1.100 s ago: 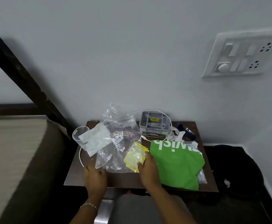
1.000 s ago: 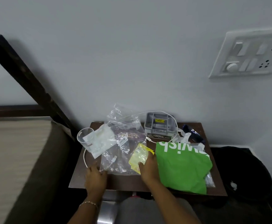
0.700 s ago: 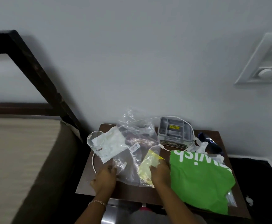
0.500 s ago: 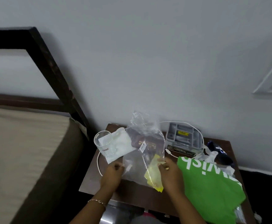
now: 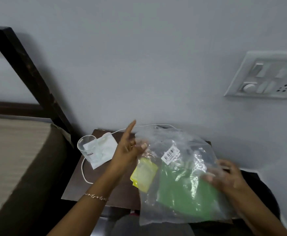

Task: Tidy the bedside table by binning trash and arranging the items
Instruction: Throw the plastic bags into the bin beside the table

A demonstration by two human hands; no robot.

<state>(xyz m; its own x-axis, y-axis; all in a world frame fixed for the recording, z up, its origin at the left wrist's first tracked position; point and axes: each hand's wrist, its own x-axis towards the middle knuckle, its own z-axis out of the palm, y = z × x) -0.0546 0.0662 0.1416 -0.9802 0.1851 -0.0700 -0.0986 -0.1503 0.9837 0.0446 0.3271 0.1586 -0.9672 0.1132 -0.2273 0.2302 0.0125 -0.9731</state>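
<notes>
A large clear plastic bag (image 5: pixel 187 169) with a barcode sticker is lifted above the dark brown bedside table (image 5: pixel 95 183). My left hand (image 5: pixel 127 150) pinches its upper left edge, index finger pointing up. My right hand (image 5: pixel 224 176) grips its right side, partly blurred behind the plastic. A yellow packet (image 5: pixel 143 174) hangs at the bag's left, below my left hand. The green bag (image 5: pixel 183 189) shows through the clear plastic. A clear glass (image 5: pixel 86 147) and a white packet (image 5: pixel 103 150) sit at the table's back left, with a white cable (image 5: pixel 83 171) looping by them.
The bed with a dark frame (image 5: pixel 25 68) and beige mattress (image 5: pixel 8 150) lies on the left. A white switchboard (image 5: pixel 265 75) is on the wall at the right. A dark bin (image 5: pixel 262 189) stands right of the table, mostly hidden by my right arm.
Both hands took hold of the clear plastic bag and raised it off the table toward the right. It now covers the green bag and the grey organizer box.
</notes>
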